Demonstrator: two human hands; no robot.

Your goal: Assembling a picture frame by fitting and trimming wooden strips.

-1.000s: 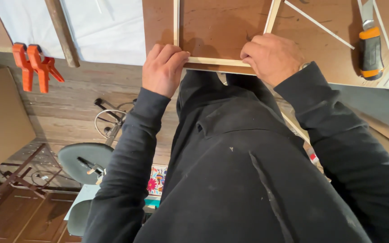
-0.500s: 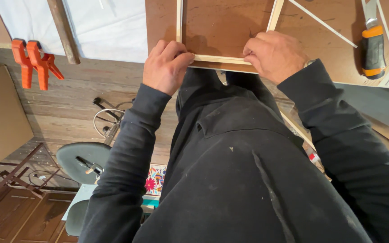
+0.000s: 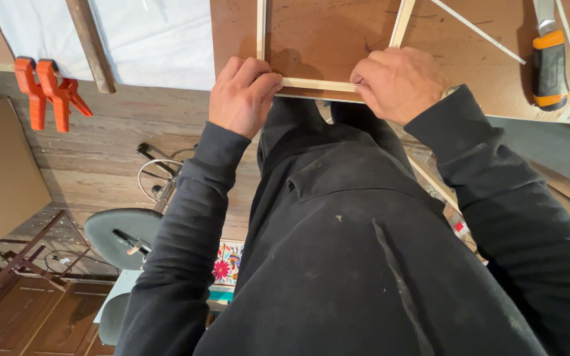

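A thin pale wooden strip [image 3: 318, 84] lies along the near edge of a brown board [image 3: 331, 36]. It meets two upright strips [image 3: 402, 23] that run away from me, forming a frame corner at each end. My left hand [image 3: 242, 95] pinches the strip's left end where it joins the left upright strip [image 3: 260, 26]. Gripping the right end at the other corner is my right hand [image 3: 398, 82]. Both arms wear black sleeves, and my black-clad body fills the lower view.
An orange-and-black utility knife [image 3: 550, 62] lies on the board at the right, with loose thin sticks [image 3: 476, 29] nearby. Two orange clamps [image 3: 47, 92] sit at the left by a white sheet [image 3: 153, 39]. A round stool [image 3: 123, 237] stands on the wooden floor below.
Both hands stay on the strip's ends; the view has shifted slightly, and my fingers have closed a little tighter at the corners.
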